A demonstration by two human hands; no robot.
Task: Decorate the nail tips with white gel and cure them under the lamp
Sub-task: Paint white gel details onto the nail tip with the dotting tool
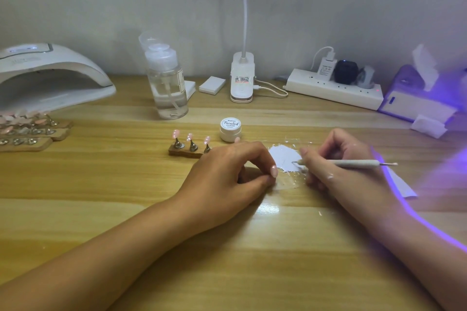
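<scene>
Right hand (348, 149) pinches one nail-art pen (358, 163), its long axis left-right and its tip pointing left into the white gel smear (283, 156) mid-desk (101, 184). Left hand (227, 174) rests curled; whether it holds anything, I cannot tell. Behind them stand one gel jar (230, 129) and three nail tips (190, 137) on one wooden stand (184, 153)

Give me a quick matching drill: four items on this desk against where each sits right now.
1 curing lamp
2 gel jar
3 brush
4 pump bottle

A held in the right hand
B far left of the table
C just behind the left hand
D between curing lamp and clip light

Pairs: 1-B, 2-C, 3-A, 4-D
</scene>
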